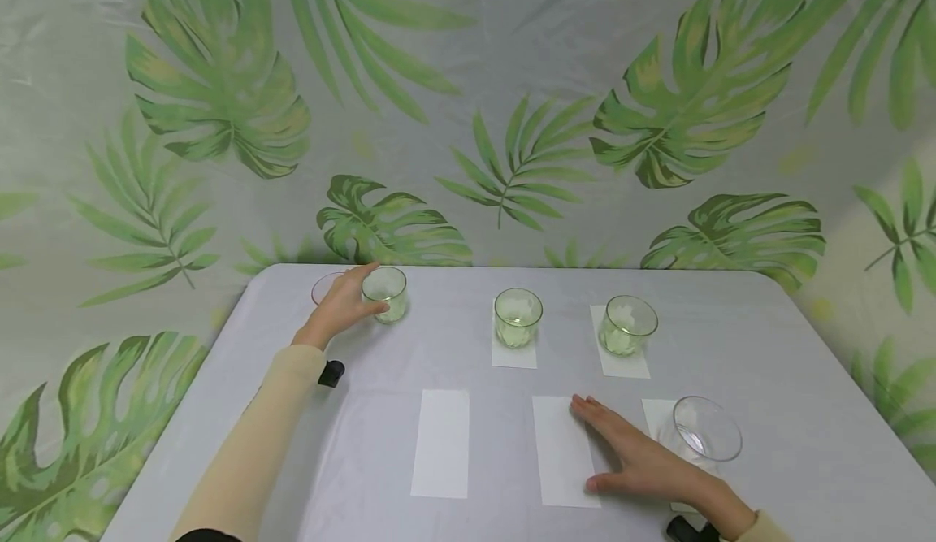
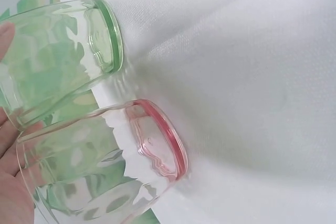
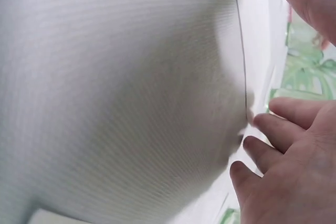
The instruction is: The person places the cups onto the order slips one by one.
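At the back left of the table, my left hand (image 1: 340,305) holds a green-tinted drinking glass (image 1: 392,308) between thumb and fingers. The left wrist view shows the green glass (image 2: 58,61) upright with its thick green base at the cloth. Close beside it stands a pink-based clear glass (image 2: 152,145), mostly hidden behind my left hand in the head view. My right hand (image 1: 643,459), fingers extended and thumb apart, hovers at the right edge of a white paper card (image 1: 561,453). In the right wrist view its fingers (image 3: 273,129) hold nothing.
Two more green glasses, one in the middle (image 1: 517,323) and one right of it (image 1: 627,331), stand on white cards at the back. A clear glass (image 1: 708,432) stands on a card beyond my right wrist. Another white card (image 1: 441,444) lies in the front middle.
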Tool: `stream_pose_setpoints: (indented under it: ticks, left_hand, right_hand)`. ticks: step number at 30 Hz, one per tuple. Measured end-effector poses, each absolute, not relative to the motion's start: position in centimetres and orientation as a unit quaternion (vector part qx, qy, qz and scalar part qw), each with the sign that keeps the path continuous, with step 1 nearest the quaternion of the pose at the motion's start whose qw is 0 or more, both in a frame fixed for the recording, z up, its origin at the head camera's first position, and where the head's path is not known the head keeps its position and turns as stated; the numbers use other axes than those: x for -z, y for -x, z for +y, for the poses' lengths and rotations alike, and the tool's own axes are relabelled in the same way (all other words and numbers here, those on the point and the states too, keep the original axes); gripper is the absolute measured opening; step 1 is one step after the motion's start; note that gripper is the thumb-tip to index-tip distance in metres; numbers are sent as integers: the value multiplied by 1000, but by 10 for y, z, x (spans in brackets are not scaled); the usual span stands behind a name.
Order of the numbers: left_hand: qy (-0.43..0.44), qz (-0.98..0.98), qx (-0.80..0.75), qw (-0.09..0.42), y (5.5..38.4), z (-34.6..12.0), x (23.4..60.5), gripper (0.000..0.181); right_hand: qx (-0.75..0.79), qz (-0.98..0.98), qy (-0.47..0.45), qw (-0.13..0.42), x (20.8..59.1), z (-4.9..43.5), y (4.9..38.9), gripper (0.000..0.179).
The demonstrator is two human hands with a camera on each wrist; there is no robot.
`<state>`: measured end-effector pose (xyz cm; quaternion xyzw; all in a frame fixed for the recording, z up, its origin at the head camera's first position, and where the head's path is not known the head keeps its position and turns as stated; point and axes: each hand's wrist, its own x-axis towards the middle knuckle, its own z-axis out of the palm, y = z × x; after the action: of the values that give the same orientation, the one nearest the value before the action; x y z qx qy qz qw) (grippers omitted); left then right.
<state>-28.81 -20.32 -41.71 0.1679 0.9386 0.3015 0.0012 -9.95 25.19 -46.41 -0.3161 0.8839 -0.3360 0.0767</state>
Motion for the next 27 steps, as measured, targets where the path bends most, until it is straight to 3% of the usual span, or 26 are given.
stream_pose_setpoints:
  ticks: [11, 27]
  left_hand:
    - [-152, 931, -332, -11, 284, -200, 419, 78]
    - [-166, 910, -371, -81, 265, -194, 417, 72]
  right_hand:
    - [317, 889, 328, 41, 476, 254, 99, 92]
    - [266, 906, 329, -14, 481, 246, 95, 90]
